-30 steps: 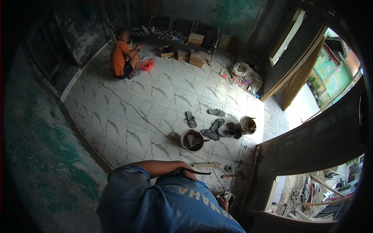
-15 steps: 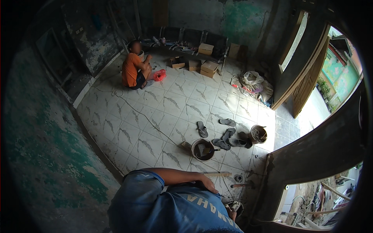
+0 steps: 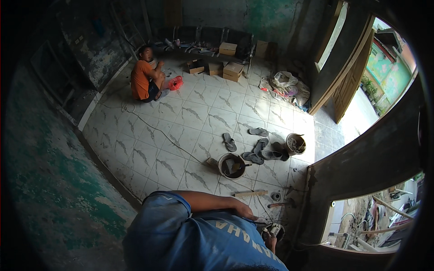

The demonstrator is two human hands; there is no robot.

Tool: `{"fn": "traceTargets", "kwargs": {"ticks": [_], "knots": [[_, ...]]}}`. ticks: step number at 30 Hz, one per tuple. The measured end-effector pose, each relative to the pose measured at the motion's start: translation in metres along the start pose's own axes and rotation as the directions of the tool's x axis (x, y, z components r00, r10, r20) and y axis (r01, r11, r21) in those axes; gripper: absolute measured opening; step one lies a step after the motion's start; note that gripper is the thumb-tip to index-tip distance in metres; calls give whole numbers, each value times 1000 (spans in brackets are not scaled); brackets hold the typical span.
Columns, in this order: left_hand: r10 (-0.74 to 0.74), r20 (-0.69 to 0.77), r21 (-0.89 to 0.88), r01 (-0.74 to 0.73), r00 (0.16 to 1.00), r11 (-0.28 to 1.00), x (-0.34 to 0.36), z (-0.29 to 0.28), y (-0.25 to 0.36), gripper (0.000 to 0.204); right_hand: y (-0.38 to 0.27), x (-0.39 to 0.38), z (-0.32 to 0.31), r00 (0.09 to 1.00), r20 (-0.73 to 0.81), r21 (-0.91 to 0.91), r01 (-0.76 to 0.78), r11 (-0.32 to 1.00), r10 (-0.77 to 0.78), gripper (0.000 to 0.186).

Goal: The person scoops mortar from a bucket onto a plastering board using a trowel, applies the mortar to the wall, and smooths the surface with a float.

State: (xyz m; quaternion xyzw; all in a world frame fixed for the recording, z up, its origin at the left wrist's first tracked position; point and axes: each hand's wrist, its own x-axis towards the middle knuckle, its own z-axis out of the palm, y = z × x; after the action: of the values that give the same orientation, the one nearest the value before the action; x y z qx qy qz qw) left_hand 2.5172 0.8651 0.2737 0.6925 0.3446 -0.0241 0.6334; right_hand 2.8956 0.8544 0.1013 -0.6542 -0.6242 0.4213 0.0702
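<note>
- Two bare hands of mine show in the lower middle of the frame, by my blue shirt [image 3: 194, 239].
- My left hand [image 3: 244, 211] lies over the shirt's upper edge, near a dark strip [image 3: 261, 221]; I cannot tell whether its fingers are together or apart.
- My right hand [image 3: 271, 243], lower and further right, is at a pale tool [image 3: 274, 231]; it is too small to tell whether my fingers clamp it.
- Above the tool lie a reddish handle [image 3: 278, 205], a round grey piece [image 3: 275, 196] and a wood strip [image 3: 250, 193].
- Mid-frame stands a bucket [image 3: 220, 165]; a second bucket [image 3: 296, 153] is to its upper right, with slippers [image 3: 261, 145] between them.
- Upper left, a person [image 3: 143, 79] in orange crouches near a red bag [image 3: 176, 83]; boxes [image 3: 233, 71] sit at upper middle.
</note>
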Motion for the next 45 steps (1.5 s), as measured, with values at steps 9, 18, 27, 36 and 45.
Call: {"fn": "traceTargets", "kwargs": {"ticks": [9, 18, 27, 36, 45], "knots": [[6, 24, 112, -8, 1000, 994, -5, -9, -27, 82, -9, -34, 2, 984, 17, -137, -175, 975, 179, 59], [15, 88, 92, -24, 996, 995, 6, -15, -35, 69, -13, -56, -1, 937, -133, 104, -310, 945, 322, 58], [77, 126, 112, -92, 989, 989, 35, -14, -5, 65, 3, -93, 14, 877, -65, 111, -468, 877, 476, 64], [-95, 196, 94, 77, 976, 993, 12, -26, -16, 73, -1, -83, 9, 884, -129, 151, -431, 890, 450, 58], [49, 189, 140, -77, 981, 987, 33, -13, 27, 68, -6, -79, 15, 903, -112, 125, -402, 907, 415, 63]]}}
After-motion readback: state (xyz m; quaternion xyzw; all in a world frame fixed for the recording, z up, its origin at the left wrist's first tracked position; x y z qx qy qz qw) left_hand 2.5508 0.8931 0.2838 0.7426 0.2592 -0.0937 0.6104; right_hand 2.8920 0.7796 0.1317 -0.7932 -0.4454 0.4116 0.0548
